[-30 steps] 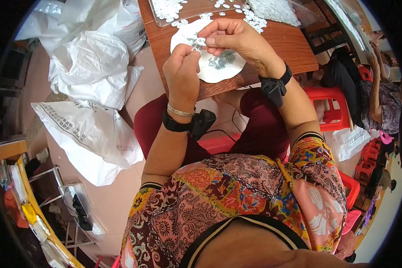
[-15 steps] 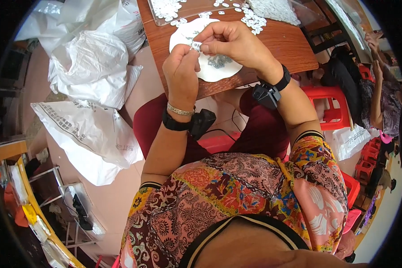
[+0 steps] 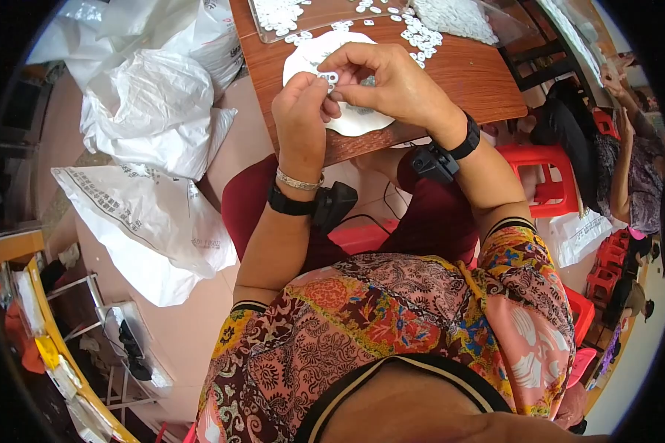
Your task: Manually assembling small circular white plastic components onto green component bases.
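Over the near edge of the table, both my hands meet at a small white plastic piece with holes (image 3: 331, 77). My left hand (image 3: 301, 111) pinches it between thumb and fingers. From the other side, my right hand (image 3: 399, 85) curls around it, index fingertip at its upper end and thumb near its lower end; the other fingers are partly hidden. Below my hands lies a white plate with a wavy rim (image 3: 358, 125). Small greyish bits on the plate are mostly covered by my right hand.
Loose white pieces (image 3: 421, 37) lie on the wooden table (image 3: 473, 81), beside a clear tray of them (image 3: 277, 18) and a filled clear bag (image 3: 458, 18). White sacks (image 3: 148, 111) crowd the floor at left. A red stool (image 3: 543, 177) and other people are at right.
My right hand has shifted slightly down and its thumb has drawn off the face of the white piece. The piece now shows more openly, turned differently in my left fingers.
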### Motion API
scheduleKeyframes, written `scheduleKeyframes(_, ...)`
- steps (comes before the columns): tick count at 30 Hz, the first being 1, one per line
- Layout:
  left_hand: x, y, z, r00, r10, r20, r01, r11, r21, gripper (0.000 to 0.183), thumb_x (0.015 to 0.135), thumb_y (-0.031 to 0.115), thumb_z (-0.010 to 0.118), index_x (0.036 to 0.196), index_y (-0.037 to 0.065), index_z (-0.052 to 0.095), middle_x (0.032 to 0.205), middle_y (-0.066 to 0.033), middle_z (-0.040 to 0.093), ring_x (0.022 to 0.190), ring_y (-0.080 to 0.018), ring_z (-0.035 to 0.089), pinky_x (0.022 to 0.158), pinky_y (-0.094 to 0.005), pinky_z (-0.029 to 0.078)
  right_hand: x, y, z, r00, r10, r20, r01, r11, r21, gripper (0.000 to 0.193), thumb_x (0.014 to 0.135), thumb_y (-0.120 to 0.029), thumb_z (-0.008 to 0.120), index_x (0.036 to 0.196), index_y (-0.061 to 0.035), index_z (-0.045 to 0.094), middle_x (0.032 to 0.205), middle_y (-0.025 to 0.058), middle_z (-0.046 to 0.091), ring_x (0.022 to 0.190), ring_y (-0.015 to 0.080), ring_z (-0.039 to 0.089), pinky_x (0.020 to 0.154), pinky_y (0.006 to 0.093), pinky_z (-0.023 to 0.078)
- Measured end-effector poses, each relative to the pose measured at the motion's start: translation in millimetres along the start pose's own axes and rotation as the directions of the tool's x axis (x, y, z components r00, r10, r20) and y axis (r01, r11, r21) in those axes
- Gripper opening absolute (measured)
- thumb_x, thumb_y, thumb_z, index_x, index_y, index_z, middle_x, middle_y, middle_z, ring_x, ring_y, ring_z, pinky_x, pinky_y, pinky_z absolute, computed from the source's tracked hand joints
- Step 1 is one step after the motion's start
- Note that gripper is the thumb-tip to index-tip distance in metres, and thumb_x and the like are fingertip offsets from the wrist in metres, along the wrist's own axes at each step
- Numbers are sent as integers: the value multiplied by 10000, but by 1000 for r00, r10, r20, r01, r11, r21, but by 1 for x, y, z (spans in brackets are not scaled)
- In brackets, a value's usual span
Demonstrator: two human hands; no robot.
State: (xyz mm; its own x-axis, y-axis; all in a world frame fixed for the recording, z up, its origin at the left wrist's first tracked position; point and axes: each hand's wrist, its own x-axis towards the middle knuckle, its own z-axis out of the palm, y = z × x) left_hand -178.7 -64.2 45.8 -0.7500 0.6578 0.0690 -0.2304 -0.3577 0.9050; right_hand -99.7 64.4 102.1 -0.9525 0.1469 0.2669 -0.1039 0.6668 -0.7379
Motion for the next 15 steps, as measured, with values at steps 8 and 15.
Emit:
scheduleKeyframes(8, -1, -3, 4, 996, 90, -20, -87, 991, 102, 229, 890, 160, 496, 786, -19, 595, 658, -6, 561, 581, -56, 483, 513, -214, 373, -1, 2, 15, 961, -259, -101, 209, 914, -349, 343, 743, -86, 714, 1072, -29, 634, 833, 104, 653, 698, 191, 621, 650, 288, 510)
scheduleKeyframes(15, -1, -1, 3, 995, 85, -55, -84, 996, 13, 248, 894, 169, 494, 795, -28, 607, 668, -25, 580, 590, -72, 505, 538, -210, 383, -2, 0, 15, 959, -262, -109, 210, 913, -350, 288, 764, -99, 701, 1041, -40, 646, 768, 127, 648, 651, 229, 622, 593, 319, 491)
